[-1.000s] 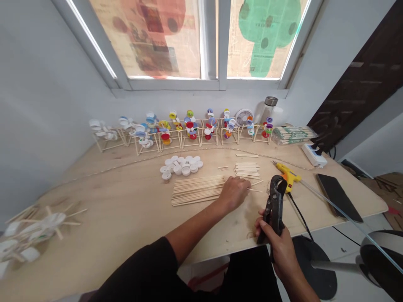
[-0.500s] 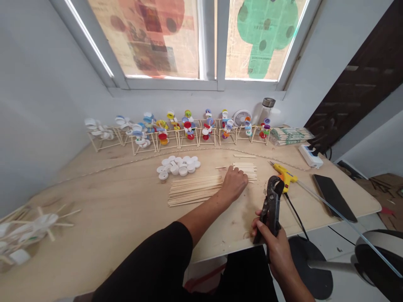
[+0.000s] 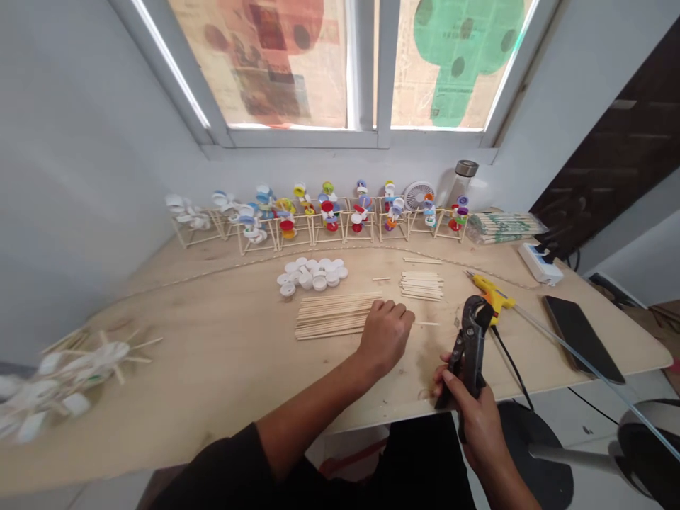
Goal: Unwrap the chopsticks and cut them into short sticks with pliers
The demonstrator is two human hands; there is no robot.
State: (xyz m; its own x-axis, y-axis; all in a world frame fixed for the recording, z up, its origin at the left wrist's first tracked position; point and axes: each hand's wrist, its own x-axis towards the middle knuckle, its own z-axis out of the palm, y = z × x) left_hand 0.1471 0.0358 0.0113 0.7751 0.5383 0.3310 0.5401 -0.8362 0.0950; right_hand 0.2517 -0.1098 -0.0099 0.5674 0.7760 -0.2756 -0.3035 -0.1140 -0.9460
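My right hand (image 3: 472,421) is shut round the cutter (image 3: 470,347), well right of the stick pile (image 3: 334,316). My left hand (image 3: 385,336) rests half curled on the table (image 3: 212,375), just right of the pile; no stick visible in it, but the palm is hidden, so can't be sure. Risk: swinging the cutter right could snag the glue gun (image 3: 491,297) or its cord (image 3: 507,365). Can't tell if the cutter's blades are open. 1 loose stick (image 3: 428,324) lies right of the pile.

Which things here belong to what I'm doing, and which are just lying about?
In use: left hand at the wooden sticks; right hand gripping the black cutter.
Lying about: phone, power strip, desk fan, bottle.
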